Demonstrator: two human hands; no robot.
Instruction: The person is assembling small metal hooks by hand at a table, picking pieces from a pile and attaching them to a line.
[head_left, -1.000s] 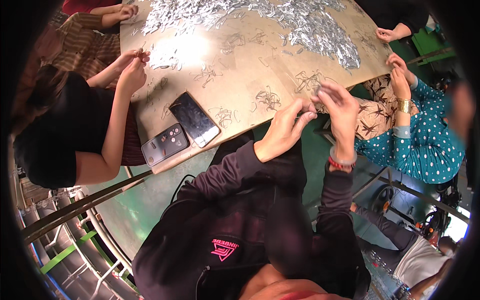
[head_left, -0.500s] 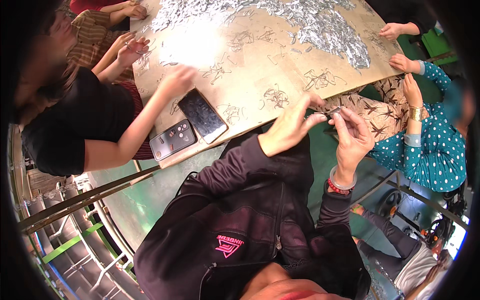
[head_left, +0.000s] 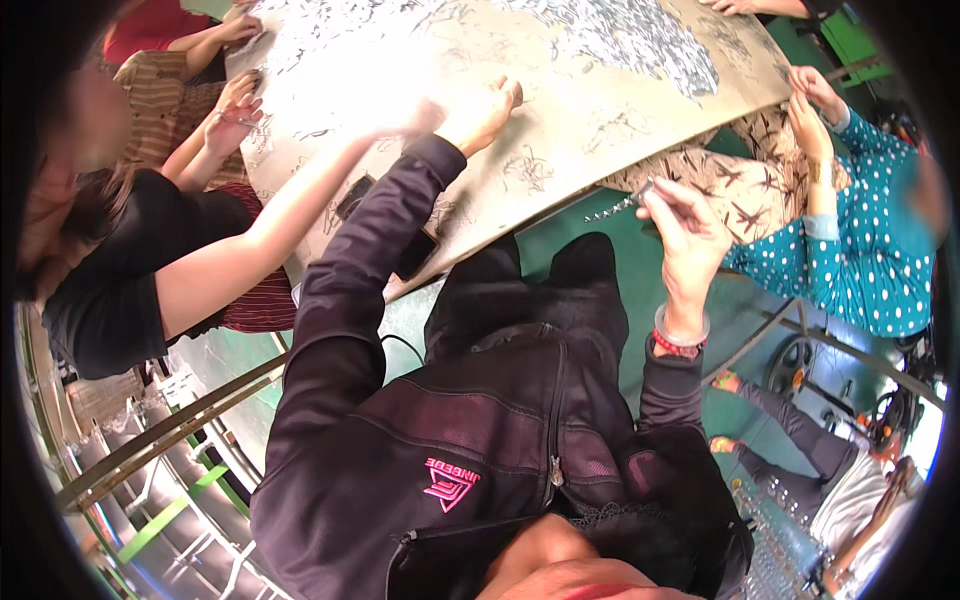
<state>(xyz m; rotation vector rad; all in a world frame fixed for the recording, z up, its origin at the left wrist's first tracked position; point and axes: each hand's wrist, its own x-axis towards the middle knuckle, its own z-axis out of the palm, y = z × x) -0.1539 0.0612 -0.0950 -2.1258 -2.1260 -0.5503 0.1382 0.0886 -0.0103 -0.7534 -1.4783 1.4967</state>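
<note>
My right hand [head_left: 690,238] is raised just off the table's near edge, thumb and fingers pinched on a small grey metal piece [head_left: 646,189]. From that pinch a thin chain-like metal strip [head_left: 610,210] sticks out to the left; how it joins the piece is hidden. Stretched far over the table [head_left: 590,150], my left hand [head_left: 483,118] has its fingers curled together near the glare. Whatever is in them, if anything, cannot be made out. Beside it is a co-worker's blurred hand [head_left: 418,118]. A bunch of thin bent wire pieces [head_left: 528,170] lies nearer to me.
A large heap of small grey metal pieces [head_left: 640,50] covers the far part of the table. My left sleeve partly hides a dark phone [head_left: 416,258]. Co-workers sit at left and right, one in a dotted teal shirt [head_left: 870,240]. A metal rail [head_left: 180,425] runs at lower left.
My left hand has left my right hand and reached forward and left over the table. The chain-like strip now shows at my right hand. The view has shifted slightly.
</note>
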